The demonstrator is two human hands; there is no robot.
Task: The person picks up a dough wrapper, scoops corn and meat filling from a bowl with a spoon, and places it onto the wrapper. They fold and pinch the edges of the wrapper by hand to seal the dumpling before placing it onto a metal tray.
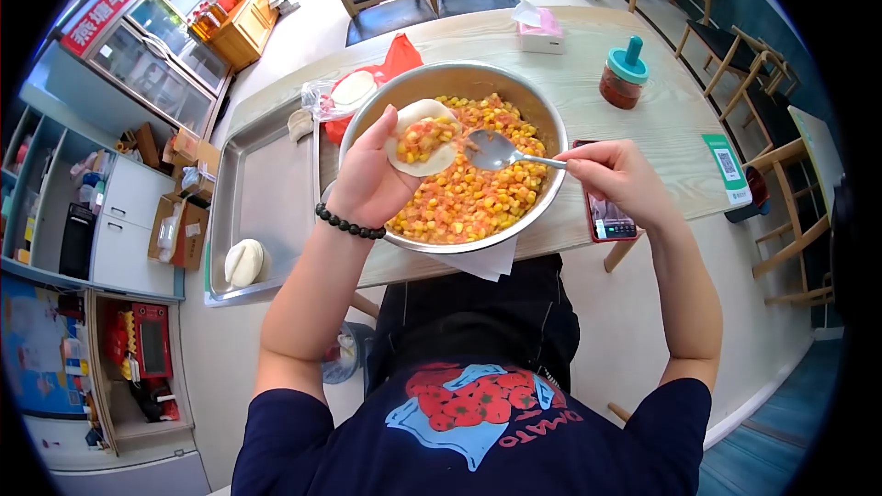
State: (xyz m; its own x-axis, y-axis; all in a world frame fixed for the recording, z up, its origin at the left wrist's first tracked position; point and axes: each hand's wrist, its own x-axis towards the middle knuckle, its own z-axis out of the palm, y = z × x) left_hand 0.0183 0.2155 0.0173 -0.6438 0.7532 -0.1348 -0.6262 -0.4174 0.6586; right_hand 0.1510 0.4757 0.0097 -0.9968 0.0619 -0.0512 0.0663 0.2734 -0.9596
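Note:
My left hand (372, 179) holds a round dumpling wrapper (443, 161) over the left side of a large metal bowl (542, 101). A mound of corn and pinkish minced filling (425, 140) lies on the wrapper. With my right hand (617, 179) I grip the handle of a metal spoon (493, 151), whose bowl is just right of the wrapper, above the filling. Yellow corn mixed with pink mince (478, 207) fills much of the metal bowl.
A metal tray (266, 170) at left carries a folded dumpling (244, 262) near its front. Stacked wrappers (354, 89) sit on a red bag (397, 60). A phone (611, 220), a lidded jar (624, 78) and a tissue pack (540, 32) are on the table.

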